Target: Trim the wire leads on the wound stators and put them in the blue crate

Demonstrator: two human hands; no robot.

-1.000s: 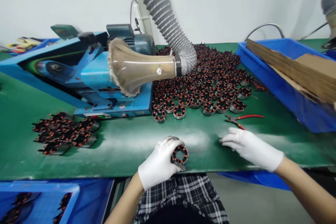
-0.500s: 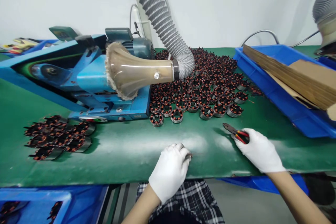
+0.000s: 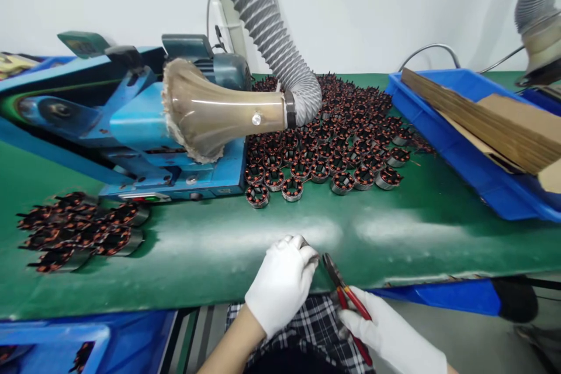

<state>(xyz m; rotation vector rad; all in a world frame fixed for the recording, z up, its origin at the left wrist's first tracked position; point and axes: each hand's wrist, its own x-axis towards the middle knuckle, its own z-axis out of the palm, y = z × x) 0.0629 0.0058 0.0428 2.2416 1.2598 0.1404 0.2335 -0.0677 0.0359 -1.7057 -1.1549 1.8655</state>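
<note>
My left hand point(image 3: 280, 286), in a white glove, is closed over a small part at the front of the green table point(image 3: 210, 257); its fingers hide nearly all of that part. My right hand point(image 3: 385, 327), also gloved, grips red-handled pliers point(image 3: 357, 301) at the table's front edge. The pliers' jaws point up and left, close beside the fingers of my left hand. Many motor stators point(image 3: 292, 189) with copper coils stand crowded behind my hands. At the left, several more stators point(image 3: 79, 234) form a smaller group.
A blue machine point(image 3: 175, 184) with a flared hood point(image 3: 219, 111) and grey hose point(image 3: 267, 29) stands at back left. A blue bin point(image 3: 473, 181) with cardboard point(image 3: 491, 123) lies at the right. Below the left edge, another blue bin point(image 3: 87, 336) holds stators.
My right hand has moved left and down with the pliers, bringing their jaws next to my left hand. My left hand stays closed at nearly the same place. The view has shifted slightly.
</note>
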